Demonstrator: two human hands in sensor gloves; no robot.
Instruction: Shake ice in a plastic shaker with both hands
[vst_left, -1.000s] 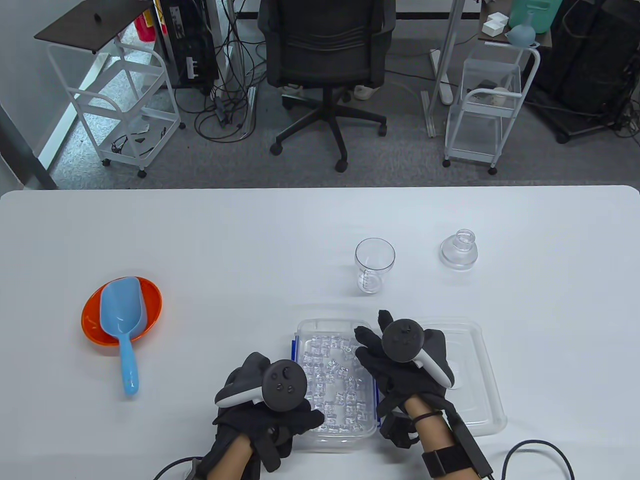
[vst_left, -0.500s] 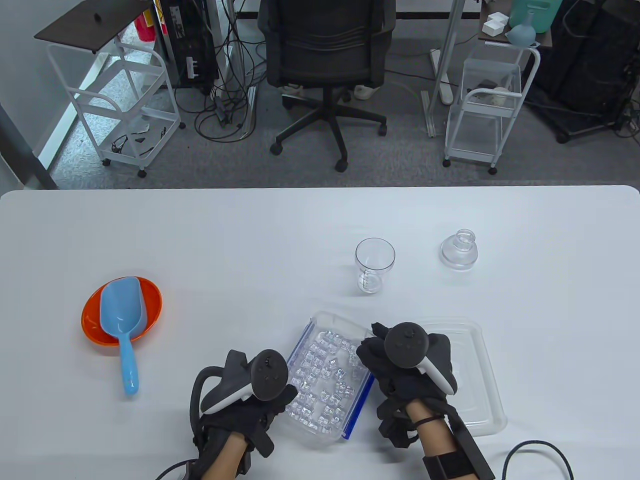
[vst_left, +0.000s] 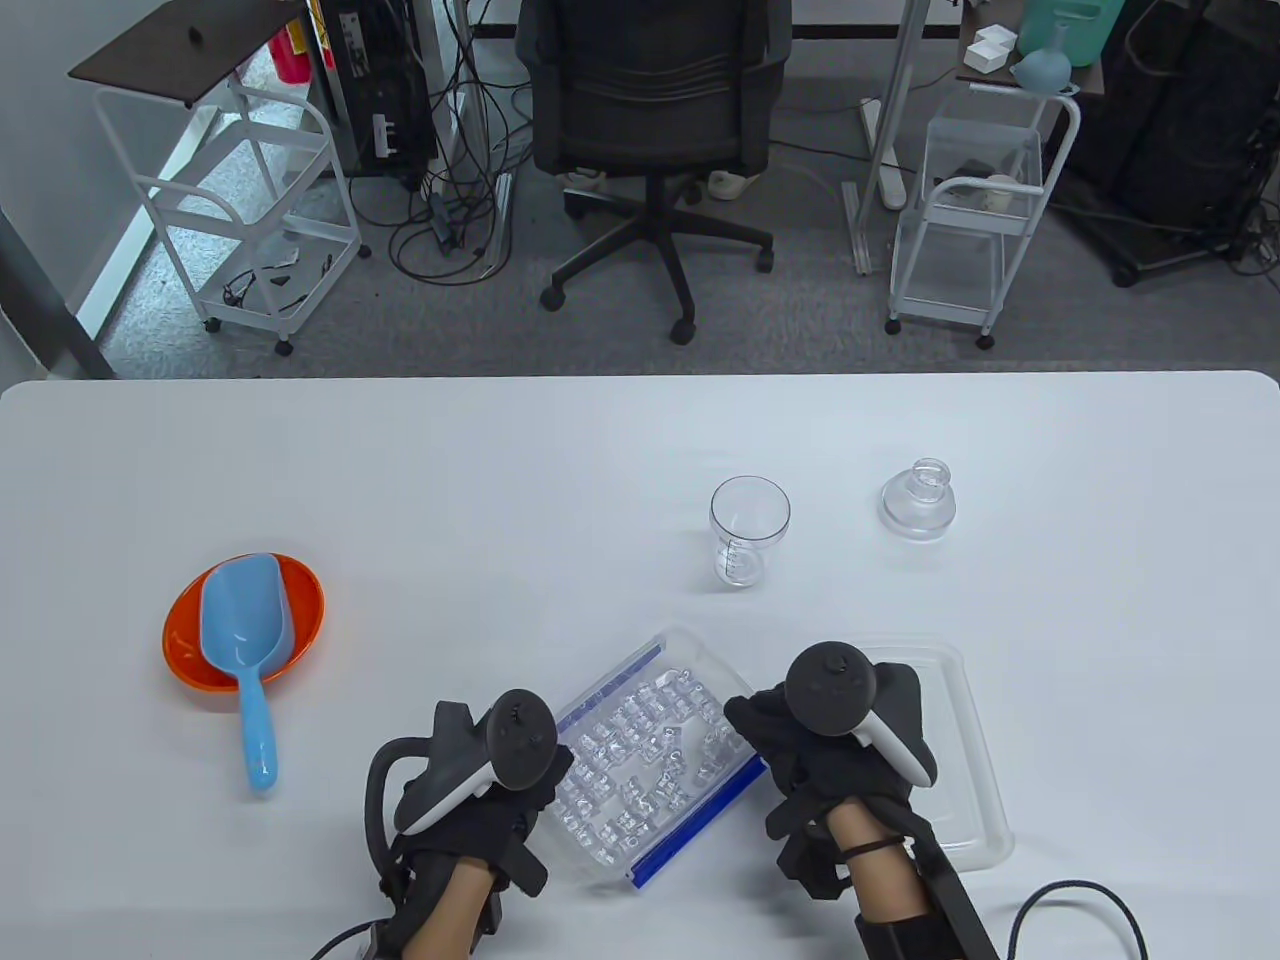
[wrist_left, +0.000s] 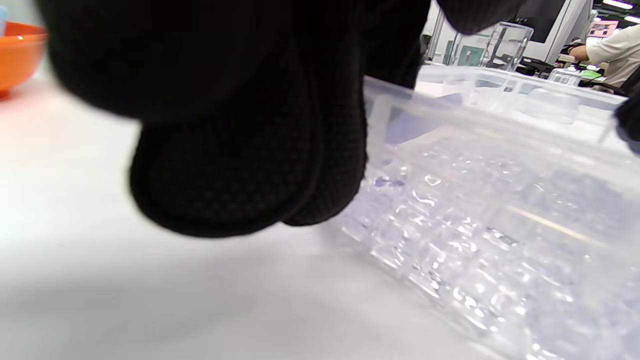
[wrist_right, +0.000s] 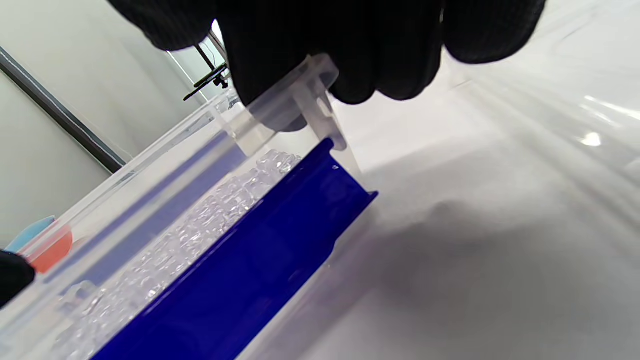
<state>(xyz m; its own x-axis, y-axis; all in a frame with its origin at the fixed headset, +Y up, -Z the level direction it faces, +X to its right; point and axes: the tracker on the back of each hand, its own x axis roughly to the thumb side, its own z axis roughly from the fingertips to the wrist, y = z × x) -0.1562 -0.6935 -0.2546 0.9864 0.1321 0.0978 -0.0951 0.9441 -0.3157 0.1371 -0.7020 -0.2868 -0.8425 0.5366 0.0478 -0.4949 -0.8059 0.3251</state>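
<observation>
Early yet: both hands (vst_left: 480, 790) (vst_left: 830, 760) gripping the ice box (vst_left: 650, 760), shaker (vst_left: 745, 535) far off empty, cap (vst_left: 918, 500) off, scoop (vst_left: 245, 640) untouched, shaking undone.

Both gloved hands sit low at six o'clock, the left hand (vst_left: 480, 790) at seven, the right hand (vst_left: 830, 750) at five, fingers (wrist_right: 380, 55) curled downward.
</observation>
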